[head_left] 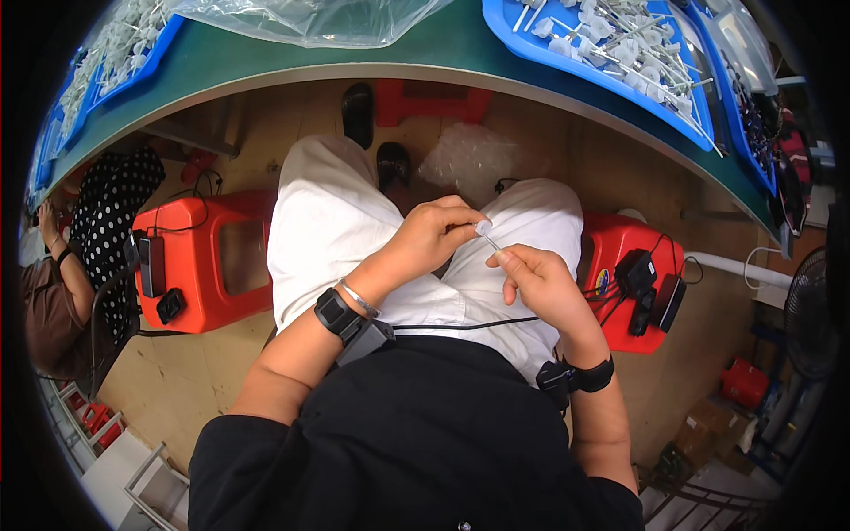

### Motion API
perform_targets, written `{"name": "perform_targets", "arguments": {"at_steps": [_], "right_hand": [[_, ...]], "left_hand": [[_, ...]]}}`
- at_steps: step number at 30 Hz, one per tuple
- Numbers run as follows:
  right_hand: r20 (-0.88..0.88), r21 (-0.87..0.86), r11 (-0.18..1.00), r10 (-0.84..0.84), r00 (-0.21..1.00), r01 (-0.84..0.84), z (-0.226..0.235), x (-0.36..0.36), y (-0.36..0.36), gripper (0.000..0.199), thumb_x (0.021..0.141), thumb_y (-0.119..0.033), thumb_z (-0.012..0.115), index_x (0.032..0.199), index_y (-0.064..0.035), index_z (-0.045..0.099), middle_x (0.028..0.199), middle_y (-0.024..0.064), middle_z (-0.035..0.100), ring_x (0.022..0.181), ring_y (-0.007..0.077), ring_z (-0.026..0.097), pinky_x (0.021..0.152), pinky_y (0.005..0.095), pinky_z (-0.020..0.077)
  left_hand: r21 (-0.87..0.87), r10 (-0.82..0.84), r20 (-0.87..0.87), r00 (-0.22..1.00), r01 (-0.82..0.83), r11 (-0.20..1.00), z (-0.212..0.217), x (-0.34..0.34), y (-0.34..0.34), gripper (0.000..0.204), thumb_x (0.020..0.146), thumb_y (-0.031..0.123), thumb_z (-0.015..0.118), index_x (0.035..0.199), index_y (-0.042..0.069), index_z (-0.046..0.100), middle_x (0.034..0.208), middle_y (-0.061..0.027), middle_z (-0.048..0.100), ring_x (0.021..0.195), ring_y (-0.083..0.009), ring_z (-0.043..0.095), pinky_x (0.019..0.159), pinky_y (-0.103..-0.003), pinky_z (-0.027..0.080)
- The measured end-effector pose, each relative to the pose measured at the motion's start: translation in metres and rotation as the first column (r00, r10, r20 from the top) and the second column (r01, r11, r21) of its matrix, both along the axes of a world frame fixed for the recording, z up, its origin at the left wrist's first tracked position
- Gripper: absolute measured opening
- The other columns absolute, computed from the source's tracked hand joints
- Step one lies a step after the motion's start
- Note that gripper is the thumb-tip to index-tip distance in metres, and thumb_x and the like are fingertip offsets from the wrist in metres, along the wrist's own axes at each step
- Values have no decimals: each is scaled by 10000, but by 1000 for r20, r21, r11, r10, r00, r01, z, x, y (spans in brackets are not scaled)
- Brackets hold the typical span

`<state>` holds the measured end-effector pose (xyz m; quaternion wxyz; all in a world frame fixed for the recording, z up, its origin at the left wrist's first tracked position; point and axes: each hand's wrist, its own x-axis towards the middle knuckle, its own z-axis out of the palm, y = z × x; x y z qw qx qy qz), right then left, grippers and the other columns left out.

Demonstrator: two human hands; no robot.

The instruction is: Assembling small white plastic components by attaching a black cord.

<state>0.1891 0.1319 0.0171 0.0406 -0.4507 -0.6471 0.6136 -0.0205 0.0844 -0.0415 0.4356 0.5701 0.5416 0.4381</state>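
Over my lap, my left hand [429, 234] pinches a small translucent white plastic cap [483, 227] between thumb and fingers. A thin pale rod [492, 242] runs from this cap toward my right hand [537, 279], whose thumb and forefinger are closed on its other end. Cap and rod meet or touch; the exact joint is too small to make out. Similar white pieces with thin stems [629, 49] lie heaped in a blue tray [531, 46] on the table, ahead and to the right.
The green table [292, 55] curves across ahead, bearing a clear plastic bag [328, 22] and another blue tray [146, 60] at left. Red stools [199, 305] with black devices and cables flank me. A seated person [66, 301] is at far left; a fan [810, 310] stands right.
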Motion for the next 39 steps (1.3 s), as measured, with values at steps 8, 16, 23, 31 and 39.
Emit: {"name": "perform_targets", "arguments": {"at_steps": [8,16,23,31,39], "right_hand": [[7,-338,940,-48,999,47,7,0,13,374,1051,-342,503,1055,-20,694,588,33,592,397,9,299,398,199,248],[-74,-520,853,-99,992,46,-4,8,16,408,1055,-364,487,1049,-3,678,589,54,594,363,19,289,370,200,214],[-90,-544,838,-108,990,42,-4,9,16,393,1052,-368,494,1031,-22,679,579,41,589,361,18,294,367,198,217],[-67,-477,878,-75,995,34,-6,8,14,387,1043,-375,516,1042,-25,680,581,27,577,373,8,293,382,188,219],[-38,-429,903,-55,998,34,-6,6,14,360,1052,-336,505,1055,-22,680,583,28,573,384,2,294,386,190,221]], "left_hand": [[2,-27,8,1000,27,1000,0,0,2,172,919,65,666,1068,-1,721,922,-91,658,826,-179,621,732,-293,493],[-39,-40,13,999,41,998,3,0,0,175,916,57,665,1067,-13,717,940,-98,664,853,-192,642,749,-297,503],[-47,-46,19,999,47,998,3,0,0,182,917,50,660,1077,-14,718,955,-98,664,854,-188,644,749,-293,504],[-79,-51,23,998,53,995,2,0,1,188,915,56,666,1081,-15,719,943,-89,659,840,-171,633,738,-284,497],[-81,-48,19,999,49,996,1,0,0,189,914,57,668,1082,-11,722,934,-88,658,829,-172,630,733,-286,497]]}}
